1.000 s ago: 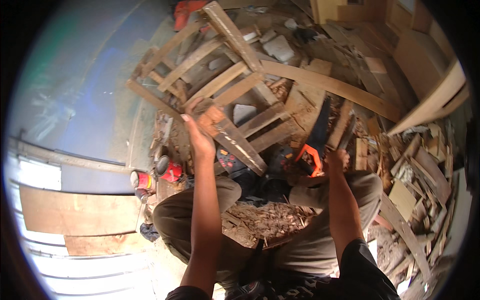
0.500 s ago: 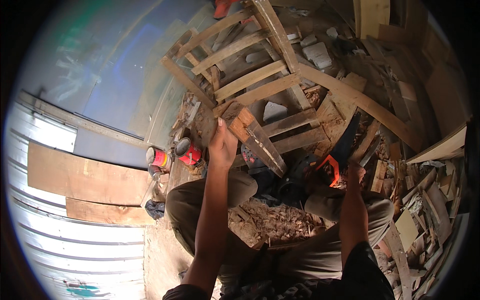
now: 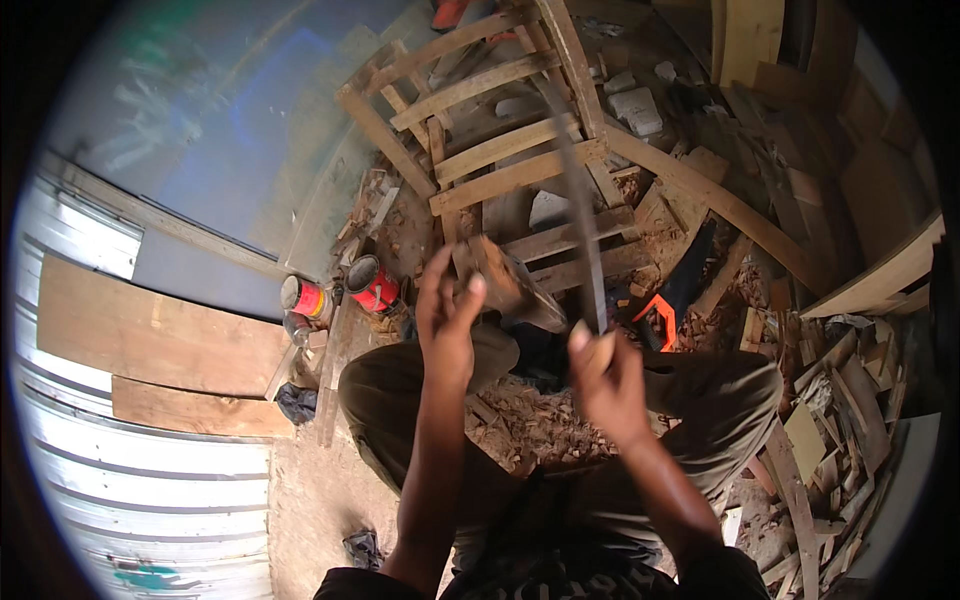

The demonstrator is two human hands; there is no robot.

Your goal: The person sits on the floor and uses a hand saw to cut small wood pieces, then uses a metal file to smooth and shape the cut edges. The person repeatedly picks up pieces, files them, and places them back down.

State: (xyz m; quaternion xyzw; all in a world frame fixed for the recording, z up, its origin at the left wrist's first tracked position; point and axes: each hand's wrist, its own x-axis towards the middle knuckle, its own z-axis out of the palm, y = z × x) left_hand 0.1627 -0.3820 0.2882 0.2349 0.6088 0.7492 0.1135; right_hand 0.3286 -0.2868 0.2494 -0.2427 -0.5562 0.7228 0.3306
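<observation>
My left hand (image 3: 447,325), blurred, has its fingers and thumb spread at the upper end of a short, thick wooden block (image 3: 520,290). The thumb overlaps the block's edge; whether it touches cannot be told. The block stands tilted, its lower end near my feet. My right hand (image 3: 610,385) is closed around the pale wooden handle of a long, narrow metal-bladed tool (image 3: 592,255). Its blade points up and away, smeared by motion, just right of the block. Beyond the right hand, a handsaw with an orange handle (image 3: 661,318) and dark blade lies on the wood scraps.
A slatted wooden frame (image 3: 505,180) stands ahead. Two red cans (image 3: 371,286) are at the left, near a grey panel (image 3: 230,130). A long curved board (image 3: 720,205) crosses the far right. Offcuts (image 3: 850,400) are heaped on the right; shavings (image 3: 530,425) cover the ground between my legs.
My right hand has come up from the far right toward the middle with the bladed tool. The wooden block has turned, and my left hand's fingers have spread from it.
</observation>
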